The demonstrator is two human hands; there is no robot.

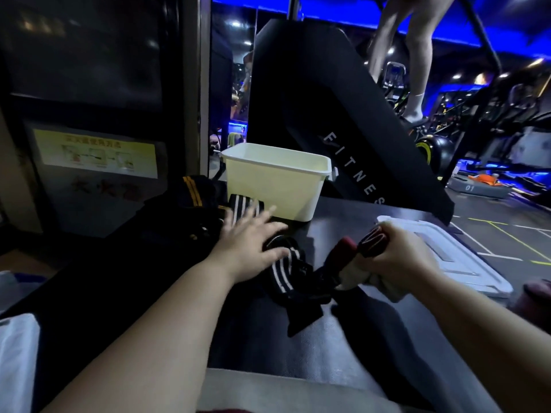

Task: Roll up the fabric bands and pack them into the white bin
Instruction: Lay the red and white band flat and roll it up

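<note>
Table (343, 222): dark, far edge just behind the white bin (268, 189). Bin open; no band shows inside, floor hidden, so packing is judged barely begun. Lid (447, 257) lies right of the bin. Left hand (250, 236), fingers spread and empty, is over the loose striped bands (286, 269) front-left of the bin. Right hand (399, 251) clenches a part-rolled red-and-black band (372, 239) front-right of it, with open room up to the rim.
</note>
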